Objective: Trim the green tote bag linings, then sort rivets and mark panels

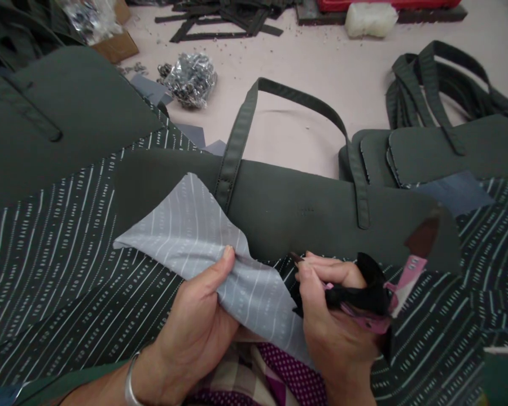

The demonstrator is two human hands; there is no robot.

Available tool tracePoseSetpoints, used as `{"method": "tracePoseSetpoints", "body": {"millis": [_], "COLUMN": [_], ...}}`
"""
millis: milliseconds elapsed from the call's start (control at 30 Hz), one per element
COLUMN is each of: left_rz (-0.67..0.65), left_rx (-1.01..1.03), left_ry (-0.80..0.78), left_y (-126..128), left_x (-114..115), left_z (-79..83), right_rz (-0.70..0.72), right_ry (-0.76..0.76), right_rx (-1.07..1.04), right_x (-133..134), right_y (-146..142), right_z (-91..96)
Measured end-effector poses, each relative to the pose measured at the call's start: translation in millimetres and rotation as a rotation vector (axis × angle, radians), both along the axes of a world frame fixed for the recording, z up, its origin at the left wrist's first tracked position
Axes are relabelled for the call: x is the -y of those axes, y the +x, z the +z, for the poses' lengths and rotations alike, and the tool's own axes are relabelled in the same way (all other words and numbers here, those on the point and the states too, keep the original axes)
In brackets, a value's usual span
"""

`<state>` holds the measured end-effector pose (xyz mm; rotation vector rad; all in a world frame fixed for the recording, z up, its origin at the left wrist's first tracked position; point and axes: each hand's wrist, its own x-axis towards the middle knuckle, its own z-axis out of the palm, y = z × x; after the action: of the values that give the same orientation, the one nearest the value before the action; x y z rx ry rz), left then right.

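Note:
My left hand (203, 310) grips a grey piece of lining fabric (186, 225) with faint white stripes, its thumb on top and the fingers hidden underneath. The cloth's far corner folds over a dark green bag panel (279, 208) that has a strap handle (305, 96) attached. My right hand (330, 316) is closed around what look like scissors (375, 321) with pink and black parts, blurred and partly hidden by the fingers. Its thumb and fingertips are at the cloth's right edge, beside black striped lining (285, 270).
More green panels lie at the left (68, 96) and in a stack on the right (449, 146), with loose straps (432, 84) behind. A plastic bag of metal fittings (190, 79), dark strips (232, 20) and a whitish block (371, 20) are on the table.

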<state>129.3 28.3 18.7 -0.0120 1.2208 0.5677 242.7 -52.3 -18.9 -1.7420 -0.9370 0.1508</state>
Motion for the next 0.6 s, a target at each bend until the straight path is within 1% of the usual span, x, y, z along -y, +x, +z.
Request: {"method": "tracePoseSetpoints", "body": {"millis": [100, 200, 267, 433, 600], "left_rz": [0.026, 0.056, 0.074, 0.082, 0.071], "left_rx": [-0.005, -0.001, 0.001, -0.006, -0.004], "left_ry": [0.016, 0.038, 0.043, 0.055, 0.021], "left_y": [1.4, 1.9, 1.7, 0.8, 0.6], "left_x": [-1.6, -1.0, 0.0, 0.8, -0.5], "left_z": [0.0, 0.3, 0.7, 0.9, 0.0], "right_rz": [-0.037, -0.105, -0.129, -0.129, -0.118], "right_ry": [0.016, 0.098, 0.134, 0.079, 0.060], "right_rx": [-0.067, -0.223, -0.271, -0.215, -0.193], "right_x": [2.5, 6.8, 8.3, 6.1, 5.2], "right_y": [-0.1, 0.6, 1.0, 1.1, 0.8], "right_z": [-0.3, -0.1, 0.2, 1.0, 1.7]}}
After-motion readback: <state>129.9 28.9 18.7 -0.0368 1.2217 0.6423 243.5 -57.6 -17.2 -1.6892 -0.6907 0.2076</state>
